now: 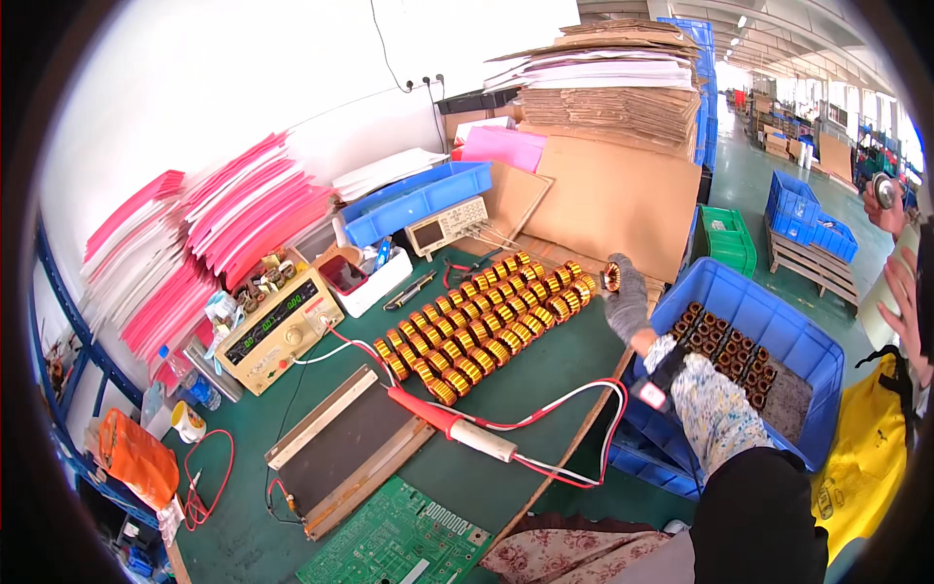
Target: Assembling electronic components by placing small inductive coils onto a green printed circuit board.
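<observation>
My right hand (628,297), in a grey glove with a patterned sleeve behind it, reaches over the right edge of the bench. Its fingers are closed on a copper-wound toroidal coil (611,276), at the end of long rows of similar coils (486,316) on the green bench top. Below the forearm, a blue crate (822,375) holds more dark coils (720,346) in rows. A red-and-white handheld probe (467,431) with its cable lies in front of the rows. My left hand does not show.
A bench meter with a lit display (277,331), an oscilloscope-like instrument (446,229) and a blue tray (418,202) stand behind. A green circuit board (394,540) lies at the front edge. Cardboard (623,190) leans at the back. Another person's hands (905,292) show at far right.
</observation>
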Available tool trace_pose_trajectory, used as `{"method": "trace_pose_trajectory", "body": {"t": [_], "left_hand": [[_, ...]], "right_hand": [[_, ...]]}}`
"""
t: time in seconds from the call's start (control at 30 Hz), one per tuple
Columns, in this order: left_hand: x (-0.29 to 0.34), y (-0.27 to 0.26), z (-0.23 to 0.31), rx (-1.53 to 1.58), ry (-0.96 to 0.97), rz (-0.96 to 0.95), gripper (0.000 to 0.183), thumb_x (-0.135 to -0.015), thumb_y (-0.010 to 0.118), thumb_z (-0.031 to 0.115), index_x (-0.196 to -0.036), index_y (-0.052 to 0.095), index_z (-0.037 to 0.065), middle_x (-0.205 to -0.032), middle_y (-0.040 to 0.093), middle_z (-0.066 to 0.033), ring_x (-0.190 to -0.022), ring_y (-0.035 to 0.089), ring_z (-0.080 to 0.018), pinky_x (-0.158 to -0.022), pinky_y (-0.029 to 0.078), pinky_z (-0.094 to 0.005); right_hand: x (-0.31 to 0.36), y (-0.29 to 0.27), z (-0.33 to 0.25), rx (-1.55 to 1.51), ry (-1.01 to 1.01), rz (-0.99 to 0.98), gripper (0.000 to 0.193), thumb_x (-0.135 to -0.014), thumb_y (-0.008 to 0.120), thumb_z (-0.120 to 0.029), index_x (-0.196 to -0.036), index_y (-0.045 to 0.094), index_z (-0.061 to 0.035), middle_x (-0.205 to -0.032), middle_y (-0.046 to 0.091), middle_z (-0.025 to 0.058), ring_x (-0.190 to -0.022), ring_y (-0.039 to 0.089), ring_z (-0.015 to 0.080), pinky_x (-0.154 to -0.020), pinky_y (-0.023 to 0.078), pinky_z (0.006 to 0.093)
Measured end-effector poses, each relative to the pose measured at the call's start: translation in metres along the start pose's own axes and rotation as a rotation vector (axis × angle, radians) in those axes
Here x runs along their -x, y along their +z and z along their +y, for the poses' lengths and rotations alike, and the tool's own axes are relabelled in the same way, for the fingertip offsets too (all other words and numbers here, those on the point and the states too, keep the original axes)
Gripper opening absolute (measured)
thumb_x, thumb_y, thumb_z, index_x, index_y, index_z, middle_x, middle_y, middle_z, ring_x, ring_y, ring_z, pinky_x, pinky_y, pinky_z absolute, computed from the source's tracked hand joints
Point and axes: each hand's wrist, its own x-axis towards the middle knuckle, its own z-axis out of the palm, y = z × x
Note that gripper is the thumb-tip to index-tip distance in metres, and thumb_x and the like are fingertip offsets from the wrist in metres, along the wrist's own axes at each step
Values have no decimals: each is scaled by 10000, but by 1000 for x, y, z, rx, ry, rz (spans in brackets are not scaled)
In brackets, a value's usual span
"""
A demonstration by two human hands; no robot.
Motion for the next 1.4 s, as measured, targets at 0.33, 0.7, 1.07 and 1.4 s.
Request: {"method": "trace_pose_trajectory", "body": {"t": [0.33, 0.7, 1.07, 1.4], "left_hand": [[-9, -11, -8, -51, 8, -49, 543, -790, 677, 334, -1179, 515, -9, -1058, 590, -105, -916, 550, -218, -814, 450, -350], [-16, -17, -16, 127, -10, -128, 486, -780, 669, 257, -1172, 531, 5, -1075, 586, -112, -951, 555, -249, -831, 445, -397], [9, -7, -2, 42, 71, 67, 404, -841, 636, 244, -1172, 549, 29, -1091, 591, -71, -944, 556, -189, -815, 458, -330], [18, 17, 19, 201, -105, -281, 498, -790, 694, 257, -1192, 519, 19, -1079, 607, -109, -927, 610, -241, -785, 521, -386]], "right_hand": [[-22, 43, 73, 380, -27, -608, 455, -701, 558, 45, -1133, 499, -87, -1004, 586, 212, -963, 547, 397, -849, 425, 436], [-41, 47, 71, 477, -67, -828, 622, -721, 595, -76, -1297, 368, -17, -1105, 578, 247, -1014, 577, 363, -896, 437, 415], [17, 31, -6, 356, 338, -686, 687, -798, 503, -180, -1373, 219, 65, -1382, 327, 270, -1292, 326, 385, -1087, 232, 442], [85, 12, -27, 226, 79, -525, 469, -745, 571, -164, -1166, 426, -17, -1106, 481, 211, -1067, 458, 368, -946, 360, 459]]}}
